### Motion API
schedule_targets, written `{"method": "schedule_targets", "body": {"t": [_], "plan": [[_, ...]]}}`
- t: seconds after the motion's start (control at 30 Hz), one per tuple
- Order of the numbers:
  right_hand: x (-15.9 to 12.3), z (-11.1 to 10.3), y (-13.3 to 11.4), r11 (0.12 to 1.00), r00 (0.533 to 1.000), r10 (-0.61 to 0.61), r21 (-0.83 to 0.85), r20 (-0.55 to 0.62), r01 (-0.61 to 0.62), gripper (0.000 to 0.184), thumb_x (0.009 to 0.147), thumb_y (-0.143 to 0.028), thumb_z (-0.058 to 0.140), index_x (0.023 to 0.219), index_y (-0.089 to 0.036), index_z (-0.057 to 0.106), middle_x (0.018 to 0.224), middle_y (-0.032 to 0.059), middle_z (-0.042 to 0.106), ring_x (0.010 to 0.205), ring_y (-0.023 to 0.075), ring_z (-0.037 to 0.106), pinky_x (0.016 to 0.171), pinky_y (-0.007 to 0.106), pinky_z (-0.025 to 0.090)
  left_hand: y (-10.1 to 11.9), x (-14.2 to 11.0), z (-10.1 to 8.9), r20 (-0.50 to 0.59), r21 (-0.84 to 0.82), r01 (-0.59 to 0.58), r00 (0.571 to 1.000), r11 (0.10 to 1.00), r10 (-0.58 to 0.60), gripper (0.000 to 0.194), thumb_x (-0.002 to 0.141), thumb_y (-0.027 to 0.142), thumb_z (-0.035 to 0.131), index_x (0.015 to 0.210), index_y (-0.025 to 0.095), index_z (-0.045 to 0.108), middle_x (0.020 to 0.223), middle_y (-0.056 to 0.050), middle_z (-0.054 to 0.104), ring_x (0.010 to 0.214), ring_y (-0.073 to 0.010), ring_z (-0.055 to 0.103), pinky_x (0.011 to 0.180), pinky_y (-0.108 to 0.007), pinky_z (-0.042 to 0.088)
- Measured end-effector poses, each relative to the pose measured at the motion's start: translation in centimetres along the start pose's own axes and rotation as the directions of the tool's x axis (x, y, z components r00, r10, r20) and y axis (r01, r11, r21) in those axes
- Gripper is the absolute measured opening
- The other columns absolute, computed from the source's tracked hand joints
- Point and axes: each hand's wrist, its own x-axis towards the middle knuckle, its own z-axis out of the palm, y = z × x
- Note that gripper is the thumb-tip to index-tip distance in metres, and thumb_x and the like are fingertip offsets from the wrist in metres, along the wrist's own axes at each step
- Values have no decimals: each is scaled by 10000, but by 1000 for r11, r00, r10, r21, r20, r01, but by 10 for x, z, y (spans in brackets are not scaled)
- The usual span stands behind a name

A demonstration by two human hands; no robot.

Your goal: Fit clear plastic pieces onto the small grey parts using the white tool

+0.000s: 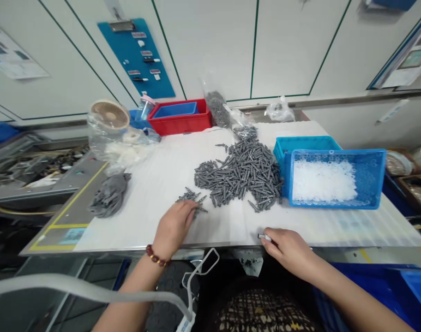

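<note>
Two hands, well apart: left hand [174,227] over a small cluster of grey pegs [189,196] beside the main heap [238,177], right hand [288,251] pinching a pale piece [265,237] at the worktop edge [127,248].

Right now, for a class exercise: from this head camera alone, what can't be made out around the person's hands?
Head view:
The small metal piece at the right hand: mostly hidden by the fingers, and too small to identify.
The grey parts by the left hand: partly covered by that hand.
The white pieces in the blue crate: too blurred to separate.
The blue tray in the red crate: its bottom is hidden by its rim.
</note>
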Motion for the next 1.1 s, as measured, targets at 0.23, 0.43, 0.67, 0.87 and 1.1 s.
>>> {"method": "schedule_targets", "body": {"t": [0.23, 0.43, 0.67, 0.87, 1.1], "plan": [[2, 0, 5, 992, 997, -68, 104, -28, 71, 183, 893, -218, 372, 861, -193, 550, 776, 36, 613, 684, 180, 563, 597, 253, 359, -8, 43, 23, 309, 275, -210, 943, 938, 121, 259, 830, 83, 491, 950, 228, 669, 943, -73, 614, 832, -225, 515, 712, -346, 440], [-3, -6, 8, 982, 991, -101, 153, -88, 114, 251, 918, -227, 335, 1029, -167, 552, 890, 73, 637, 790, 199, 587, 689, 278, 409, -1, 67, 29, 425, 306, -314, 890, 899, 166, 187, 836, 87, 484, 830, 147, 661, 869, -102, 622, 827, -250, 524, 681, -349, 438], [-13, -14, 2, 991, 993, -78, 99, -94, 87, 199, 923, -221, 370, 929, -177, 564, 812, 36, 625, 707, 167, 559, 632, 241, 358, 36, 38, 12, 110, -102, -216, 968, 971, 227, 266, 914, 181, 376, 1055, 147, 599, 898, -92, 625, 833, -193, 577, 738, -310, 481], [-22, -18, -4, 988, 988, -126, 79, -89, 133, 181, 912, -194, 399, 824, -181, 557, 727, 4, 590, 639, 136, 512, 576, 224, 294, 98, 6, 12, 39, -463, -118, 987, 879, 153, 157, 881, 191, 485, 960, 167, 618, 839, -53, 644, 757, -135, 614, 679, -219, 501], [-29, -16, -16, 993, 994, -92, -85, -63, 87, 160, 881, -185, 458, 800, -166, 595, 728, 23, 631, 655, 151, 553, 575, 242, 273, 116, -6, 15, 25, -528, -97, 991, 843, 130, 138, 859, 165, 530, 901, 177, 661, 827, -49, 677, 776, -134, 644, 703, -213, 524]]}}
